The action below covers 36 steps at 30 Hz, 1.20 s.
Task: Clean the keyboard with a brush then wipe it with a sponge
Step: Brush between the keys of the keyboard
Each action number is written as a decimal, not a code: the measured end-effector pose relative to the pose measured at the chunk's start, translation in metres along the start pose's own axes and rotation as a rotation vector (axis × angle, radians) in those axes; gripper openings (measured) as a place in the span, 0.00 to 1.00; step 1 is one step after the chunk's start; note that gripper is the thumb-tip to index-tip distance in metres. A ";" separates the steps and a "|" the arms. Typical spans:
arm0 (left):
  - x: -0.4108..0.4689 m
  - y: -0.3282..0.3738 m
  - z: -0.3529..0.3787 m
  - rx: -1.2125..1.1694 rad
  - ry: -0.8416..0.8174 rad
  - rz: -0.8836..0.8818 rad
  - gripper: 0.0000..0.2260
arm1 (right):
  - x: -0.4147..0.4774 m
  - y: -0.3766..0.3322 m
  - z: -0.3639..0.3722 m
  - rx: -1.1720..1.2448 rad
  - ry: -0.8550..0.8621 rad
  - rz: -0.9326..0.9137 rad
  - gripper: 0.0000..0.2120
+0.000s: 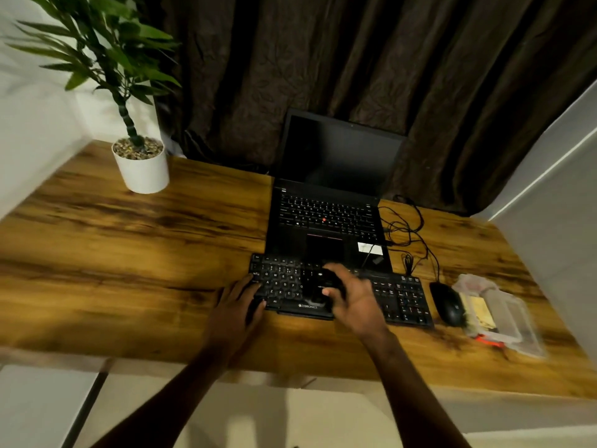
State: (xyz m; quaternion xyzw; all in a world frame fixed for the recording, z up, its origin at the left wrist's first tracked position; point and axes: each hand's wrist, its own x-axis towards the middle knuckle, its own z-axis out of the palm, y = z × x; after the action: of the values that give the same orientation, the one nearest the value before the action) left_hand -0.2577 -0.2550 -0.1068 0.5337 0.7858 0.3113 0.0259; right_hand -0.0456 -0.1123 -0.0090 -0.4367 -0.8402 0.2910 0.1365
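Head view | my left hand (237,305) rests flat on keyboard (400,295) left end | right hand (355,302) grips a dark brush (318,287), I think

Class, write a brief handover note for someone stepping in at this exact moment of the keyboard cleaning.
Left hand rests on the left end of the keyboard.
Right hand grips a dark tool, apparently the brush, over the middle keys.
A yellowish pad, perhaps the sponge, lies in the clear case beside the mouse.
Brushing is under way; the sponge wipe is left to do.
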 end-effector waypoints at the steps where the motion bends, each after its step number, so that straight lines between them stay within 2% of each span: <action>1: 0.000 0.000 -0.001 -0.013 -0.016 -0.014 0.23 | 0.004 -0.007 0.009 0.013 -0.024 -0.009 0.26; 7: 0.000 0.004 -0.006 -0.015 -0.055 -0.033 0.24 | 0.021 -0.043 0.040 0.072 -0.049 -0.128 0.22; 11: -0.002 0.004 -0.010 -0.026 -0.065 -0.042 0.25 | 0.029 -0.055 0.050 0.061 -0.082 -0.106 0.23; 20: 0.000 0.008 -0.012 -0.216 -0.060 -0.188 0.37 | 0.035 -0.076 0.065 0.074 -0.117 -0.144 0.21; 24: -0.001 0.011 -0.019 -0.290 -0.083 -0.261 0.40 | 0.034 -0.063 0.051 0.077 -0.050 -0.117 0.20; 30: -0.002 0.013 -0.025 -0.313 -0.082 -0.238 0.39 | 0.023 -0.017 0.015 0.037 0.046 0.027 0.24; 36: -0.002 0.012 -0.023 -0.282 -0.090 -0.224 0.40 | 0.010 0.018 -0.017 0.014 0.124 0.039 0.24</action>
State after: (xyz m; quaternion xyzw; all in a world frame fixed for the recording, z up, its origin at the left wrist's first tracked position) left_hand -0.2549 -0.2647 -0.0829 0.4472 0.7870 0.3896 0.1701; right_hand -0.0314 -0.0896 -0.0070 -0.4691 -0.8194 0.2720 0.1859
